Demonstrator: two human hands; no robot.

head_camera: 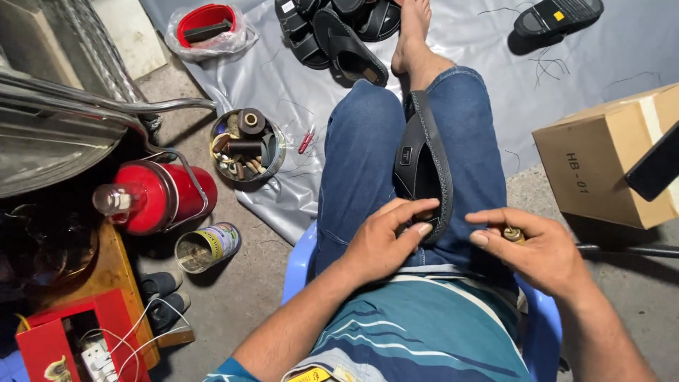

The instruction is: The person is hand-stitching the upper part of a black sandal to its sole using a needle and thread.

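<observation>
A black sandal (423,166) stands on its edge between the thighs of the seated person, sole rim facing right, heel end towards the body. The left hand (385,240) rests on the left thigh, its fingers curled around the heel end of the sandal, thumb along the top. The right hand (541,247) sits just beside the sandal on the right thigh, loosely closed, pinching a small brass-coloured tool (513,233) between thumb and forefinger. The person sits on a blue plastic chair (300,265).

On the grey sheet (488,42) covering the floor ahead lie more black sandals (339,35). At its left edge stands a round tin of thread spools (247,145). A cardboard box (612,163) sits at the right edge. A red flask (159,198) and an open can (206,247) lie on the bare floor to the left.
</observation>
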